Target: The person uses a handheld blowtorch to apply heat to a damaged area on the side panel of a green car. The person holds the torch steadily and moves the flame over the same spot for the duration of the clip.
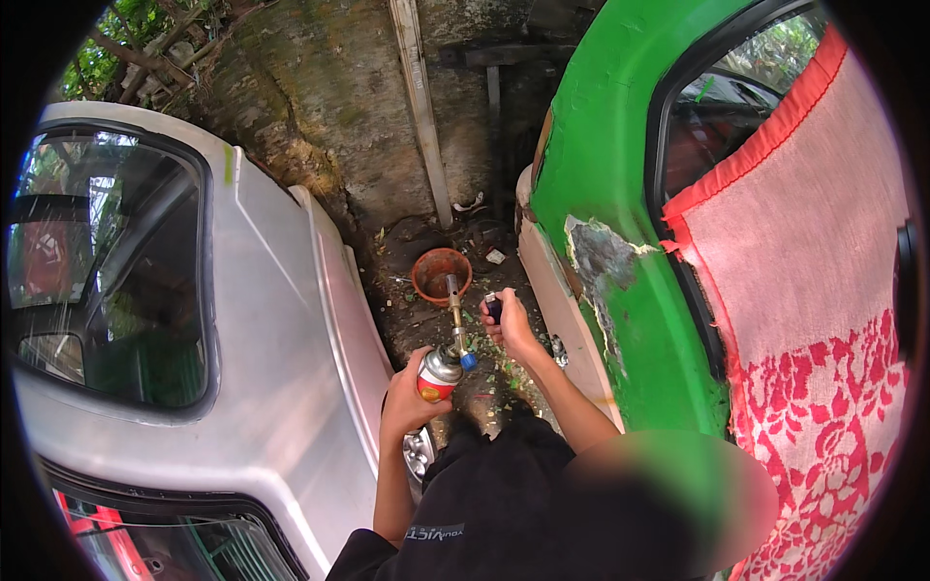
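Note:
My left hand is wrapped round a red and silver gas canister fitted with a brass and steel torch head and a blue knob, low in the middle of the view. Just right of the nozzle, my right hand grips a small black lighter with a metal top. No flame shows at either. Beyond the nozzle, an orange pot stands on the dirty ground.
A silver car body stands close on my left, a green car body with chipped paint on my right, a pink floral cloth draped over it. A mossy wall with an upright post closes the narrow gap ahead.

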The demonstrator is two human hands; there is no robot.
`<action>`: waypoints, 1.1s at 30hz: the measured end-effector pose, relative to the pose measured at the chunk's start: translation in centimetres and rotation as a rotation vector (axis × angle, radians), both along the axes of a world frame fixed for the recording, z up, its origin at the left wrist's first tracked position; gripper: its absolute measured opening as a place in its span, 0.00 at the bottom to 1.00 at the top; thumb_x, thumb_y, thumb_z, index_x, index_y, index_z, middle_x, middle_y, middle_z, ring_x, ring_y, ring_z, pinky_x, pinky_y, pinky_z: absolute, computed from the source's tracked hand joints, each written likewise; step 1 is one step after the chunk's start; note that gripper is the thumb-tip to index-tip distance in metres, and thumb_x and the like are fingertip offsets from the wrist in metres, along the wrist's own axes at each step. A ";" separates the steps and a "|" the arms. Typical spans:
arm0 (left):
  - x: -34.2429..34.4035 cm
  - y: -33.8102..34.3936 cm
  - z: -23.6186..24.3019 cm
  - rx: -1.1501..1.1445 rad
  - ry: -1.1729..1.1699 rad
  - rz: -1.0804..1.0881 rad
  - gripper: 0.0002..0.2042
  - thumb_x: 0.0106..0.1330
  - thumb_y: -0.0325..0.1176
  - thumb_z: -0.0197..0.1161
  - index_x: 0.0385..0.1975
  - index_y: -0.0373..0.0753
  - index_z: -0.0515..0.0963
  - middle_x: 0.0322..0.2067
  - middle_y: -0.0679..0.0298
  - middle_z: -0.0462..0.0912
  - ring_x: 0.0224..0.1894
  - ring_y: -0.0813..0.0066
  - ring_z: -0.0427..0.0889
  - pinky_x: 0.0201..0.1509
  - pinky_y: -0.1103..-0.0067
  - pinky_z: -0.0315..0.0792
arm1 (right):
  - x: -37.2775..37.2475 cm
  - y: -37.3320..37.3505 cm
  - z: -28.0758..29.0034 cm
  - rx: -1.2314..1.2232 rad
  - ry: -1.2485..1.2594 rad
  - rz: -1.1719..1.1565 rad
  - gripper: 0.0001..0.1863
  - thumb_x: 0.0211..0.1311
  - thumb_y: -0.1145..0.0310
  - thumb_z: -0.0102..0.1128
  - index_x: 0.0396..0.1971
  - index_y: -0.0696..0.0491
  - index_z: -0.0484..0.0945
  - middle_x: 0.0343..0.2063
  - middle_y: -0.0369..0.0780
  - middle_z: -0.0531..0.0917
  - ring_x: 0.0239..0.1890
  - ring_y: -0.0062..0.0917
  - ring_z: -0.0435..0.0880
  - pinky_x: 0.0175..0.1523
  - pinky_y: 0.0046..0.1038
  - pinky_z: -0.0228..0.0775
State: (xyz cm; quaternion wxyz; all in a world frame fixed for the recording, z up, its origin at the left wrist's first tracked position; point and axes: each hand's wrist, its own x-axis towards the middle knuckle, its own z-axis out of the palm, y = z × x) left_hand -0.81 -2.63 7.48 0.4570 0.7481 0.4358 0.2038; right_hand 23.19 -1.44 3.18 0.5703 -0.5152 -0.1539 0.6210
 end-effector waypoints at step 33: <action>-0.7 -0.1 0.6 -0.136 -0.014 -0.145 0.37 0.38 0.28 0.75 0.56 0.39 0.70 0.38 0.59 0.83 0.40 0.70 0.83 0.49 0.74 0.76 | -0.4 1.6 0.3 0.010 -0.035 -0.065 0.18 0.65 0.53 0.42 0.27 0.51 0.72 0.19 0.31 0.72 0.13 0.12 0.58 0.17 0.19 0.45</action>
